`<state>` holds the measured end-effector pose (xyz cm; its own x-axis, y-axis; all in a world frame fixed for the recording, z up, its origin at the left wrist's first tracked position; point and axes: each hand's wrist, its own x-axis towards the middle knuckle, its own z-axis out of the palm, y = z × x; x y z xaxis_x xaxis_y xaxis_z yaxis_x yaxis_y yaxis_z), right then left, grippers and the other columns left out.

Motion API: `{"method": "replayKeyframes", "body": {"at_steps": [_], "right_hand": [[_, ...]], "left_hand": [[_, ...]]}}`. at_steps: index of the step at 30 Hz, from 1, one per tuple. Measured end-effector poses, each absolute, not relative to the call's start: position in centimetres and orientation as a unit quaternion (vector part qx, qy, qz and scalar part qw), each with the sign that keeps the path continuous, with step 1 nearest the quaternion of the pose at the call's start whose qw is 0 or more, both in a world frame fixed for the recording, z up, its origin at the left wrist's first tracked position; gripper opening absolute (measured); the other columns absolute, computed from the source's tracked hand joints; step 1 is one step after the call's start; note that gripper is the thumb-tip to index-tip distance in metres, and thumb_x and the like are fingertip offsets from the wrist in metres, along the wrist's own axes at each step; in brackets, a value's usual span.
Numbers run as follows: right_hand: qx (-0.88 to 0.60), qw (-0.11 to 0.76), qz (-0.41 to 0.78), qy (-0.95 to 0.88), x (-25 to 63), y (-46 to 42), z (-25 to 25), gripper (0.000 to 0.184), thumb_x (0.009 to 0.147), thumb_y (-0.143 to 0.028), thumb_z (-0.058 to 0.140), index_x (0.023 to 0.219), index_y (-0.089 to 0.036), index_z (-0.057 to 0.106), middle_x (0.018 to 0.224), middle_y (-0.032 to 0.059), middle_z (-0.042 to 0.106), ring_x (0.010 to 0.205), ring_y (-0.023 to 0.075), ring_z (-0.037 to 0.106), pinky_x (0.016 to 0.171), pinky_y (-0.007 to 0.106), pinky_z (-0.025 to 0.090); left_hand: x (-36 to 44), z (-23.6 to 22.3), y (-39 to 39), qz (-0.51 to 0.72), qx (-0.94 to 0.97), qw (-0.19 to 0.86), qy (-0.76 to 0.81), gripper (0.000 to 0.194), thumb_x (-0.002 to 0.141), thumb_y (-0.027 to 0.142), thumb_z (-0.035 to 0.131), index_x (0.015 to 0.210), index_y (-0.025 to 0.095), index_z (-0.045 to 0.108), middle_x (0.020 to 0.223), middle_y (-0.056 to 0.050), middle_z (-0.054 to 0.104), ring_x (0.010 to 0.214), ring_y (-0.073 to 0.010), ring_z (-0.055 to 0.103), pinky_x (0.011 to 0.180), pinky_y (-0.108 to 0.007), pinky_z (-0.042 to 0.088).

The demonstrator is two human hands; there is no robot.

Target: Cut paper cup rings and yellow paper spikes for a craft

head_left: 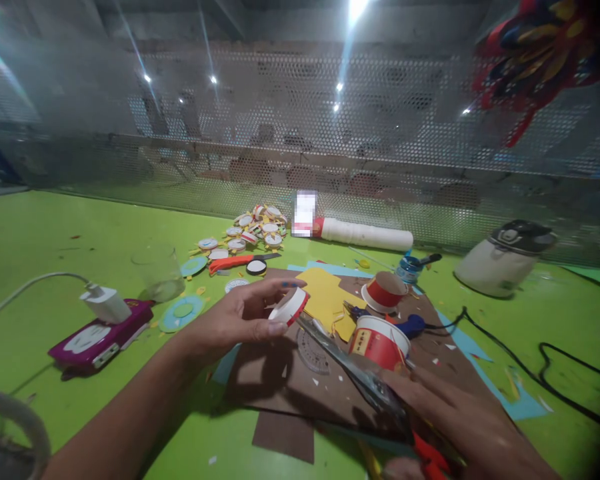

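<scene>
My left hand [250,310] grips a cut-down paper cup base [289,307], a shallow white disc with a red rim, between thumb and fingers. In my right hand [445,407] is a pair of scissors [365,380] with red handles, partly hidden by the fingers. The blade tips reach up to the red rim of the cup base. Beneath them lies a brown board [265,380] with a clear protractor [314,352] and paper scraps. A red and white paper cup [380,341] stands just beyond the scissors, and another paper cup [384,292] is upside down behind it.
Yellow paper [323,293] lies on the board near a blue-handled tool [411,327]. Several finished round paper pieces [270,228] are heaped at the back. On the left are a purple power strip [100,337] and a clear cup [159,273]; a kettle [503,260] stands right.
</scene>
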<state>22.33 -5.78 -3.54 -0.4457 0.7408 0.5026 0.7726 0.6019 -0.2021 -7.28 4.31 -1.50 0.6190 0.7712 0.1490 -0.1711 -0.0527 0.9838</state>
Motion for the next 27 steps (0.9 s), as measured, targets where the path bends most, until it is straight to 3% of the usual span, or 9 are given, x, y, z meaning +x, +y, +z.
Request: {"method": "replayKeyframes", "body": {"at_steps": [6, 13, 20, 27], "right_hand": [[-0.432, 0.285, -0.024, -0.855, 22.39, -5.56, -3.71, 0.055, 0.079, -0.047, 0.066, 0.131, -0.030, 0.056, 0.098, 0.0063, 0.073, 0.078, 0.0241, 0.072, 0.060, 0.027, 0.059], [-0.413, 0.279, -0.025, -0.867, 22.68, -5.49, -3.86, 0.050, 0.081, -0.039, 0.066, 0.128, -0.026, 0.057, 0.109, 0.0076, 0.071, 0.088, 0.0236, 0.072, 0.066, 0.024, 0.059], [-0.404, 0.260, -0.036, -0.876, 22.76, -5.39, -3.99, 0.054, 0.085, -0.040, 0.061, 0.135, -0.028, 0.045, 0.110, 0.0091, 0.070, 0.091, 0.0241, 0.072, 0.064, 0.027, 0.059], [-0.422, 0.262, -0.033, -0.867, 22.62, -5.76, -3.52, 0.052, 0.079, -0.029, 0.067, 0.129, -0.026, 0.055, 0.113, 0.0083, 0.071, 0.087, 0.0245, 0.073, 0.065, 0.026, 0.059]], "left_hand": [[-7.36, -1.70, 4.43, 0.380, 0.644, 0.622, 0.233, 0.053, 0.076, 0.022, 0.071, 0.127, 0.023, 0.056, 0.117, -0.009, 0.061, 0.106, -0.0225, 0.055, 0.090, -0.034, 0.040], [-7.51, -1.62, 4.57, 0.372, 0.649, 0.629, 0.211, 0.055, 0.074, 0.023, 0.072, 0.126, 0.021, 0.055, 0.119, -0.011, 0.060, 0.104, -0.0230, 0.056, 0.089, -0.035, 0.041], [-7.46, -1.71, 4.59, 0.369, 0.649, 0.631, 0.211, 0.055, 0.075, 0.022, 0.072, 0.127, 0.020, 0.055, 0.117, -0.010, 0.060, 0.102, -0.0209, 0.056, 0.088, -0.033, 0.042], [-7.35, -1.64, 4.63, 0.363, 0.645, 0.639, 0.208, 0.054, 0.074, 0.023, 0.073, 0.125, 0.019, 0.056, 0.118, -0.012, 0.061, 0.105, -0.0221, 0.056, 0.090, -0.034, 0.043]]}}
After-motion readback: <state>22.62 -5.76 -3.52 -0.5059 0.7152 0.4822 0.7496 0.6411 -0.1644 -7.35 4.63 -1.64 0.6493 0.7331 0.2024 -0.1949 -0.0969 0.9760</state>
